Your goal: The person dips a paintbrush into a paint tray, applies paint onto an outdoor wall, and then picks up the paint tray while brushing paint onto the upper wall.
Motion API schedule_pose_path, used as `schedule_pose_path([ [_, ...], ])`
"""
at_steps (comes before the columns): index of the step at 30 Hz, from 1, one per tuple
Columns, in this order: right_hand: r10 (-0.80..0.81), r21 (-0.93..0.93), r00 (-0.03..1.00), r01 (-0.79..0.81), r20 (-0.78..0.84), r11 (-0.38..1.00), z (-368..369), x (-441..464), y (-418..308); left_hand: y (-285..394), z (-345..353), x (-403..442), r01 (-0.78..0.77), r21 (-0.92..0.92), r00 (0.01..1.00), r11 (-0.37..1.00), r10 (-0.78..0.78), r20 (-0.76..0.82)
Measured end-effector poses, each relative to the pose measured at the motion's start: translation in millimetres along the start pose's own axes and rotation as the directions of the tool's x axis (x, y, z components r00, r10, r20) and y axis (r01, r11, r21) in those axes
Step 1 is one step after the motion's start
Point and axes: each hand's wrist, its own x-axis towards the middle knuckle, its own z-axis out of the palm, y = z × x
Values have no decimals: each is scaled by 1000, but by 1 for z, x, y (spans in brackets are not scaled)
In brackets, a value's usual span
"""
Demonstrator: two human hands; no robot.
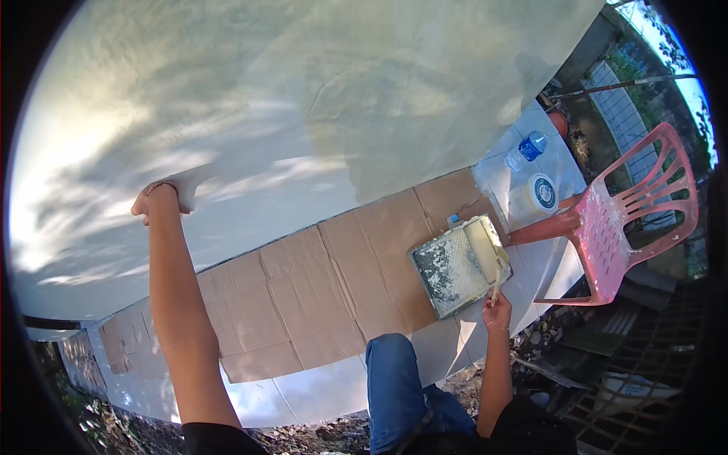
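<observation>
My left hand (158, 200) rests against the pale wall (258, 144), its fingers apart and nothing visible in it; the wrist wears a dark beaded band. With closed fingers, my right hand (497, 312) grips a slim, pale paintbrush (497, 284) by its handle. The brush's far end reaches into the paint tray (447, 277), where its bristles are hard to make out. Cream paint lies in the tray's deeper end, and dried paint covers the ridged slope. Cardboard (303, 280) lies under the tray. A damp-looking darker area spreads over the wall's right part.
A pink plastic chair (603, 235), splashed with paint, stands at the right. Beside it are a white tub (535, 199) and a clear bottle with a blue label (528, 149) on the tiled ledge (561, 163). A metal grille (644, 371) and rubble lie below the ledge.
</observation>
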Motion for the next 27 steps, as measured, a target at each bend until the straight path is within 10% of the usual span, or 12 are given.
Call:
schedule_pose_path([
  [12, 441, -676, 821, -94, 363, 731, 217, -90, 177, 1, -33, -66, 54, -390, 998, 919, -58, 2],
  [27, 231, -456, 603, 250, 764, 854, 534, -265, 172, 2, -27, -44, 173, -546, 985, 819, -147, 90],
])
